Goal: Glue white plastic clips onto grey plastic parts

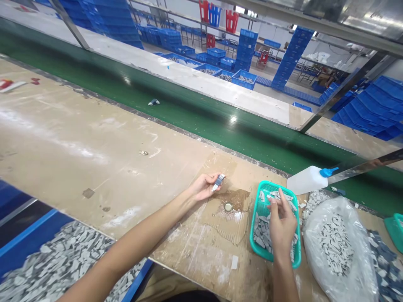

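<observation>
My left hand [206,187] pinches a small dark grey and white plastic piece [218,182] above the worktable. Over a teal perforated basket [252,235] is my right hand [283,222], with its index finger stretched out and apart from the thumb; no held piece shows in it. Loose light grey plastic pieces [262,235] lie in the basket, partly covered by this hand. Between the hands, a small round cap-like dish [228,207] rests on stained cardboard [234,228].
A white squeeze bottle [307,180] with a blue nozzle lies behind the basket. To its right are a clear bag [317,247] of white pieces and a pile of dark pieces [385,262]. A blue crate [138,279] of grey pieces stands lower left. A green conveyor belt [189,115] runs behind.
</observation>
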Demonstrator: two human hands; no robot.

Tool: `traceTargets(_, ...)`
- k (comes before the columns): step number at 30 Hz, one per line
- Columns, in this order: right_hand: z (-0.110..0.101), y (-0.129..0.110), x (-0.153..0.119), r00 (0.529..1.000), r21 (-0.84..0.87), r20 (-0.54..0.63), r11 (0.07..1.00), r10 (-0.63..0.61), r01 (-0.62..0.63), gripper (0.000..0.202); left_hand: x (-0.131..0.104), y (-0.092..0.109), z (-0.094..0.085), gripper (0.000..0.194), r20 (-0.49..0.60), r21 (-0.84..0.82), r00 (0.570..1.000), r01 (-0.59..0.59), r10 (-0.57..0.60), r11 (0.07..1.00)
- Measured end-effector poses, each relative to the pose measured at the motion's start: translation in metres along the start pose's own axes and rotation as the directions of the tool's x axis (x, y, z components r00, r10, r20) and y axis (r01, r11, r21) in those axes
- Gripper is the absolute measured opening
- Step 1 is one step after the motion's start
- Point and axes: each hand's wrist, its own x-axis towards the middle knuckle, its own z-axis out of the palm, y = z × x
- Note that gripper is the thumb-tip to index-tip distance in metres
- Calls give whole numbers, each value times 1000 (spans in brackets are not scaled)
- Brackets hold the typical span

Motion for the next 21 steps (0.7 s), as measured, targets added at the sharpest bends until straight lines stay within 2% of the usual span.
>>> traceTargets(4,-1,1,2,1000,14,-5,1000,14,-14,68,-2,0,-3,14,48,19,999,23,-24,1000)
traceTargets(7,-3,3,5,999,-53,17,998,30,-29,65,-2,-1,-3,17,83,28,996,41,-43,999)
traceTargets(13,-6,7,14,974,-311,222,950,47,25,62,-2,-2,-6,18,114,31,993,38,-41,999)
traceTargets(21,-4,14,15,952,-371,294,928,88,29,69,2,-3,-11,11,100,56,995,-5,0,998)
